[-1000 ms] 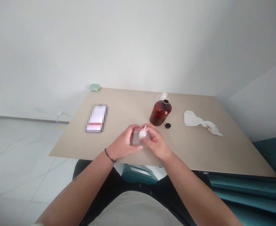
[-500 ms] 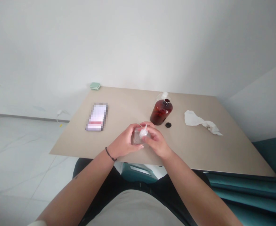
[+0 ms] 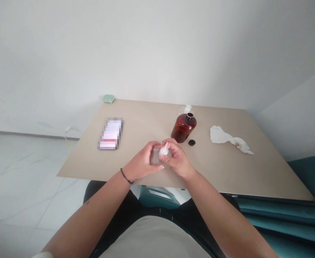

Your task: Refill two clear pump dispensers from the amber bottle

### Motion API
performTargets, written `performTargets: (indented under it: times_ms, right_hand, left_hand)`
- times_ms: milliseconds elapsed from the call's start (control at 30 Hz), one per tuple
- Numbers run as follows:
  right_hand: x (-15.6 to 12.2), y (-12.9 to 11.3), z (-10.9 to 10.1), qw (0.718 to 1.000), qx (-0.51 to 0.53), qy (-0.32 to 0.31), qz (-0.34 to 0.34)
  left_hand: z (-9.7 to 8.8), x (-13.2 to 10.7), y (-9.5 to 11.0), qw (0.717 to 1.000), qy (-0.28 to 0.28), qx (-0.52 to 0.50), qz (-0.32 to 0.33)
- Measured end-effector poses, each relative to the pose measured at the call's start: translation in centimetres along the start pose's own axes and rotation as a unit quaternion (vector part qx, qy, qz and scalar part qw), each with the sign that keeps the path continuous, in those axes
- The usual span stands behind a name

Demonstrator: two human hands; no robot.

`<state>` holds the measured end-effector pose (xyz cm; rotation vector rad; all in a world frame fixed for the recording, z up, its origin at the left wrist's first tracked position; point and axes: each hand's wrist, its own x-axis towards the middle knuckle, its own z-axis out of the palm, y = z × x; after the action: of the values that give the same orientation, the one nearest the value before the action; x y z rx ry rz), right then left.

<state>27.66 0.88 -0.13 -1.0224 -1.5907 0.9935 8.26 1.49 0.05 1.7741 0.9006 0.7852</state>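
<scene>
The left hand [image 3: 139, 159] grips a clear square bottle [image 3: 156, 158], the right hand [image 3: 178, 160] pinches its white spout [image 3: 163, 152]; a loose grip could drop it.

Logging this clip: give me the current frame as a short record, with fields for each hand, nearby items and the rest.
left hand: grips clear square container
right hand: fingers at its white plastic fitting
nearby: amber bottle, black cap
rest: crumpled tissue, blurred phone, small green case, beige table
</scene>
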Motion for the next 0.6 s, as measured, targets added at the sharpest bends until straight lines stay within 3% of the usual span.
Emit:
performTargets:
  times_ms: [267,400,500,567,600]
  right_hand:
    - [0.1,0.3,0.1,1.0,-0.011,0.013,0.002]
    - [-1.4,-0.1,-0.4,0.999,-0.034,0.011,0.007]
    - [-3.1,-0.7,-2.7,0.997,-0.077,0.032,-0.006]
    - [-3.6,-0.8,-5.6,0.981,-0.151,0.118,-0.016]
    - [-3.5,-0.7,-7.4,0.957,-0.224,0.185,-0.016]
  left_hand:
    - [0.1,0.0,0.1,1.0,0.007,0.005,-0.007]
    - [0.1,0.0,-0.1,1.0,0.009,0.001,0.0]
    - [0.1,-0.1,-0.1,1.0,0.007,-0.008,-0.012]
    - [0.1,-0.2,-0.1,1.0,0.004,-0.007,-0.028]
    - [0.1,-0.2,-0.1,0.999,0.002,-0.005,-0.035]
